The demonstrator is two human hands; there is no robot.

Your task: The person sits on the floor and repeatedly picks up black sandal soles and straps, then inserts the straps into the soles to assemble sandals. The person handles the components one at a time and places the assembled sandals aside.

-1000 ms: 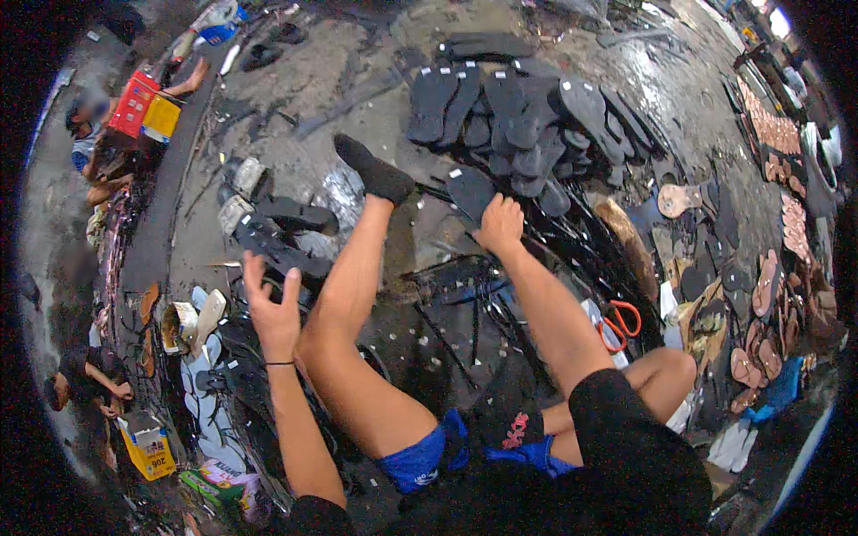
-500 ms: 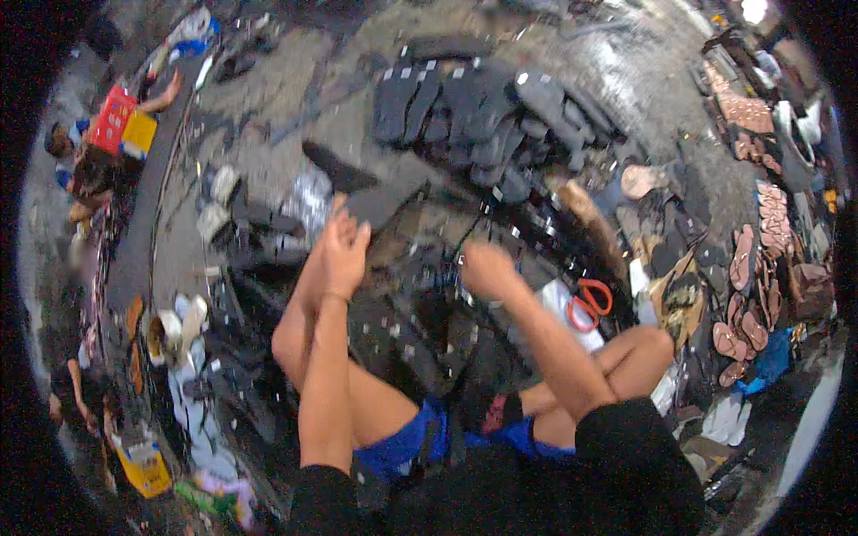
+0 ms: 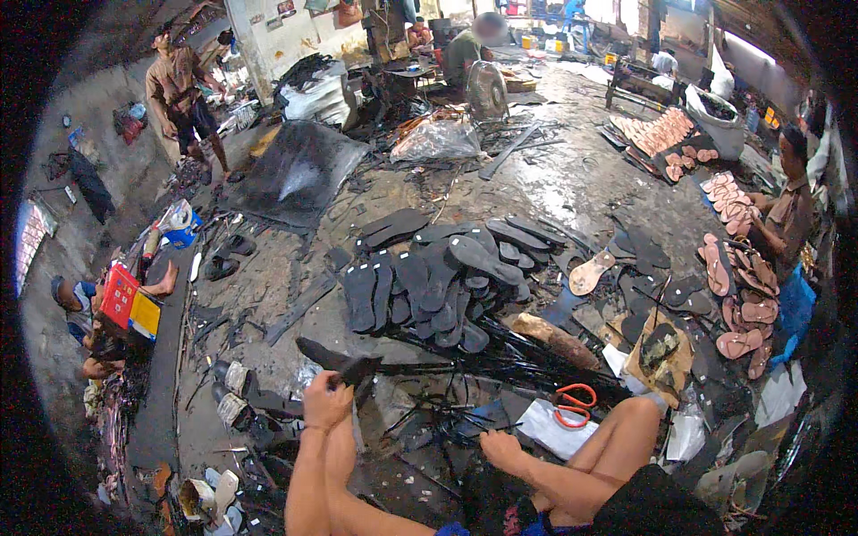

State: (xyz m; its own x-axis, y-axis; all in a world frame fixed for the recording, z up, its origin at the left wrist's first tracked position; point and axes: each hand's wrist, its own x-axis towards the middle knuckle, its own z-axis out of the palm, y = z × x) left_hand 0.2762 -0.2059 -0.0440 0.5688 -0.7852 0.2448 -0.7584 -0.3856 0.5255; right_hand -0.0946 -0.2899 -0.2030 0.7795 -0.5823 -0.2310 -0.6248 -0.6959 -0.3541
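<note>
My left hand [image 3: 328, 402] is closed around a black shoe sole [image 3: 359, 367], which sticks out on both sides above the fingers. To the right, low over my lap, my right hand [image 3: 503, 450] has its fingers pressed together. Thin black strips [image 3: 451, 413] lie in a tangle beside its fingertips, and I cannot make out whether one is pinched there. Beyond both hands a big heap of black soles [image 3: 429, 281] covers the floor. Scissors with orange-red handles [image 3: 574, 406] rest on a white sheet [image 3: 547, 429] by my right knee.
A brown wooden block [image 3: 559, 341] lies right of the heap. Pink sandals [image 3: 751, 313] line the far right, where a person [image 3: 791, 205] sits. Another person [image 3: 76, 308] sits left by a red and yellow box [image 3: 121, 299]. A fan [image 3: 487, 91] stands farther back.
The view has tilted up, so the room beyond the heap shows and my hands sit lower. My left fingers now wrap the sole, where they looked looser before.
</note>
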